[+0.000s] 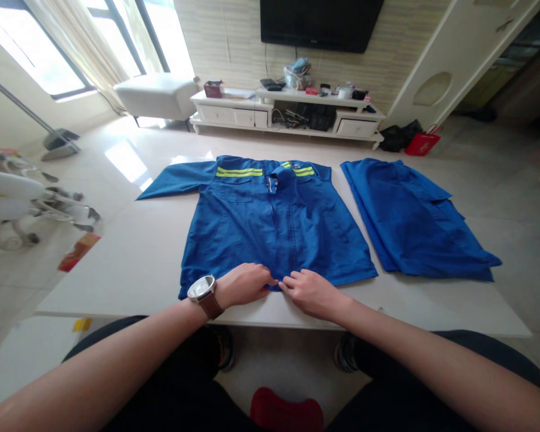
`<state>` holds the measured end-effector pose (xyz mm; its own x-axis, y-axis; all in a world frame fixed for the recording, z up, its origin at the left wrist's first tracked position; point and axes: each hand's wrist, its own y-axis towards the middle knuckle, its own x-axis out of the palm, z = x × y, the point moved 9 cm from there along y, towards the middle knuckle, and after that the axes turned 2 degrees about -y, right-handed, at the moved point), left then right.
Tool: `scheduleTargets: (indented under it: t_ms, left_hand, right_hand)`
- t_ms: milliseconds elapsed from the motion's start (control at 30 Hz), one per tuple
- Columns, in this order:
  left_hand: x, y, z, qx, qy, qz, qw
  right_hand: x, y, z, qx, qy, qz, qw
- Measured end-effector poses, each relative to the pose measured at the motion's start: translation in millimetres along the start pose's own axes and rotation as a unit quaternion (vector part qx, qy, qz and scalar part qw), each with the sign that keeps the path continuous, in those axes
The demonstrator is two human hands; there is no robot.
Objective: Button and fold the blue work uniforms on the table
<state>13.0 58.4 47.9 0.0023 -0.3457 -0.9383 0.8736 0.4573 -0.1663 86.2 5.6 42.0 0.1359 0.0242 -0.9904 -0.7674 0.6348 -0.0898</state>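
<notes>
A blue work jacket [317, 222] with yellow-green stripes across its chest lies front side up on a white table [130, 252]. Its left-hand sleeve in view stretches out sideways; the other sleeve is mostly out of sight. At the middle of the bottom hem, my left hand [245, 283], with a watch [201, 288] on its wrist, is closed on the fabric. Right beside it, my right hand [310, 293] pinches the same hem, thumbs nearly meeting. The fingertips partly cover the edge they hold.
Folded blue clothing [414, 222] lies on the table's right side. Beyond stand a white TV cabinet [234, 115] with clutter and a padded bench [157, 96]. A red stool [285, 411] is below, between my legs. White-and-metal equipment [13, 192] stands at left.
</notes>
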Motion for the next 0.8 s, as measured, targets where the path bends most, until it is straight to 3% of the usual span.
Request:
scheduleTargets:
  t_ms: [800]
  left_hand:
    - [-2.0, -0.4, 3.4, 0.005, 0.003, -0.011, 1.000]
  right_hand:
    - [-7.1, 0.6, -3.6, 0.000, 0.011, -0.013, 1.000]
